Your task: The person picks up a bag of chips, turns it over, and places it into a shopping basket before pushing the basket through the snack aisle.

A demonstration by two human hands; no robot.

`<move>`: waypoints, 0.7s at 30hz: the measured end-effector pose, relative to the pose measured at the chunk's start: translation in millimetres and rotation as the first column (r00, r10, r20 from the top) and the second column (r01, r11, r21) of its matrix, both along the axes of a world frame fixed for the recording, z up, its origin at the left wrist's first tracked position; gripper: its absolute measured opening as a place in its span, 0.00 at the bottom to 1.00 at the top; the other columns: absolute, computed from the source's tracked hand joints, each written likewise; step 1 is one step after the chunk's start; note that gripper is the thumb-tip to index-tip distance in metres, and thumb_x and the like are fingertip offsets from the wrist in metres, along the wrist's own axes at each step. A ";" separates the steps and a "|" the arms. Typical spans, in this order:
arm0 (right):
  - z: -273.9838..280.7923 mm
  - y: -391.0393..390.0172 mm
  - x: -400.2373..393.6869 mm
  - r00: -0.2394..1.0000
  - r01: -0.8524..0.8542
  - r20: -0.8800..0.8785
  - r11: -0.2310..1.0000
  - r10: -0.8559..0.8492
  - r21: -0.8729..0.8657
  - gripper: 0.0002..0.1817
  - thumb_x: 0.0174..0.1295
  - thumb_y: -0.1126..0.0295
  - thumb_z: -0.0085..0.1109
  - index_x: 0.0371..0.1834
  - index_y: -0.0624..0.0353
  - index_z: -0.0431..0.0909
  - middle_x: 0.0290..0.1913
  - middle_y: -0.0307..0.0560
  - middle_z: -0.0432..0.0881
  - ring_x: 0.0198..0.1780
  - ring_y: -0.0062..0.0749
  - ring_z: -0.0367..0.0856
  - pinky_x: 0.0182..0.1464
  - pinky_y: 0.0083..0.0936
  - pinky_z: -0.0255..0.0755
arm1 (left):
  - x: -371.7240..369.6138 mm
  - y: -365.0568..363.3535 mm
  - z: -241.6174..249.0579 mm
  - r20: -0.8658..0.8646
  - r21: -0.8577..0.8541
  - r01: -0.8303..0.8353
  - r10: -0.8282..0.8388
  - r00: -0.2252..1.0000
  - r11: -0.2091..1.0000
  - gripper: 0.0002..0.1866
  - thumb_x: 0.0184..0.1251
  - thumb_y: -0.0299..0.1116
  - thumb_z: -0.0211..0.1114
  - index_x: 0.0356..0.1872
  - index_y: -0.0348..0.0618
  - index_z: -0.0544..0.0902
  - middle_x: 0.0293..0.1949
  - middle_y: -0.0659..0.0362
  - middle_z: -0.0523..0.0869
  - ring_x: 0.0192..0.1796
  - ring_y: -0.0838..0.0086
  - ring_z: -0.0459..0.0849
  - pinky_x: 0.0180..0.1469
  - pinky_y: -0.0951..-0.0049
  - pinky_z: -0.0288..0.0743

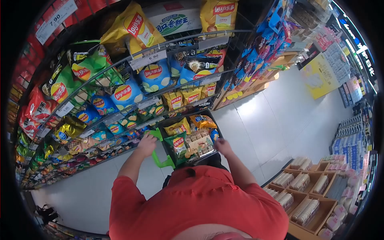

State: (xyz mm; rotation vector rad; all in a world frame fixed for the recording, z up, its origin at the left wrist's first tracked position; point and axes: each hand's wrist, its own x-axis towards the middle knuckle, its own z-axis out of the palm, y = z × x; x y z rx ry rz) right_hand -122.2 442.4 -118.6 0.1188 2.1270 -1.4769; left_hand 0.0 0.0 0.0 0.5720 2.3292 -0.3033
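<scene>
A dark basket [160,127] with a green handle [165,161] stands in front of my body. In it lie a green Lay's bag [177,146], a yellow bag [178,127], an orange bag [203,121] and a clear pack of baked-looking items [200,143]. My left hand [147,144] is at the basket's left side by the green handle, its fingers curled round what looks like the handle's end. On the right side, my right hand [223,146] is closed at the basket's rim; what it grips is too small to tell.
Shelves of chip bags [128,94] rise ahead and to the left. Blue packets [260,52] hang at the shelf end. A wooden display [310,196] with packaged rolls stands at the right. Pale floor tiles [268,116] run between them.
</scene>
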 end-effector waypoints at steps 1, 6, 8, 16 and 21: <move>2.3 3.1 8.4 1.000 -0.021 0.018 1.000 0.021 0.005 0.10 0.65 0.68 0.59 0.42 0.65 0.82 0.34 0.45 0.87 0.36 0.29 0.85 0.41 0.26 0.78 | 7.6 6.1 9.8 -0.035 -0.013 0.006 -0.007 0.999 1.000 0.18 0.57 0.36 0.67 0.51 0.54 0.88 0.66 0.53 0.75 0.78 0.59 0.60 0.82 0.44 0.42; 127.5 -42.8 -129.6 0.922 -0.045 -0.378 0.941 -0.090 -0.335 0.11 0.68 0.77 0.56 0.51 0.67 0.75 0.43 0.46 0.85 0.45 0.28 0.84 0.52 0.24 0.77 | -8.4 10.7 15.8 -0.342 -0.056 -0.080 0.056 0.938 0.995 0.20 0.57 0.33 0.67 0.53 0.53 0.86 0.67 0.57 0.76 0.78 0.57 0.60 0.79 0.39 0.47; 169.0 -51.9 -165.0 0.897 -0.076 -0.429 0.915 -0.110 -0.395 0.13 0.68 0.77 0.57 0.55 0.66 0.74 0.46 0.48 0.84 0.49 0.29 0.83 0.55 0.25 0.76 | -15.6 24.6 31.6 -0.479 0.086 -0.235 0.247 0.842 0.968 0.17 0.60 0.30 0.63 0.52 0.48 0.86 0.64 0.52 0.79 0.73 0.56 0.69 0.78 0.49 0.55; 213.1 -102.9 -242.2 0.721 -0.227 -0.670 0.854 -0.175 -0.468 0.32 0.64 0.75 0.66 0.69 0.69 0.62 0.62 0.58 0.78 0.63 0.38 0.79 0.67 0.32 0.72 | -185.1 135.7 156.7 -0.251 0.913 -0.230 0.908 0.335 0.337 0.34 0.61 0.43 0.72 0.64 0.33 0.74 0.62 0.42 0.79 0.65 0.49 0.77 0.65 0.61 0.73; 224.3 -111.3 -254.0 0.880 -0.320 -0.474 0.786 0.040 -0.529 0.32 0.62 0.77 0.63 0.69 0.68 0.62 0.61 0.56 0.79 0.61 0.36 0.81 0.63 0.29 0.74 | -266.6 160.8 134.2 -0.180 0.937 -0.286 0.978 0.103 0.202 0.49 0.62 0.56 0.69 0.72 0.27 0.62 0.66 0.34 0.73 0.67 0.45 0.76 0.67 0.60 0.71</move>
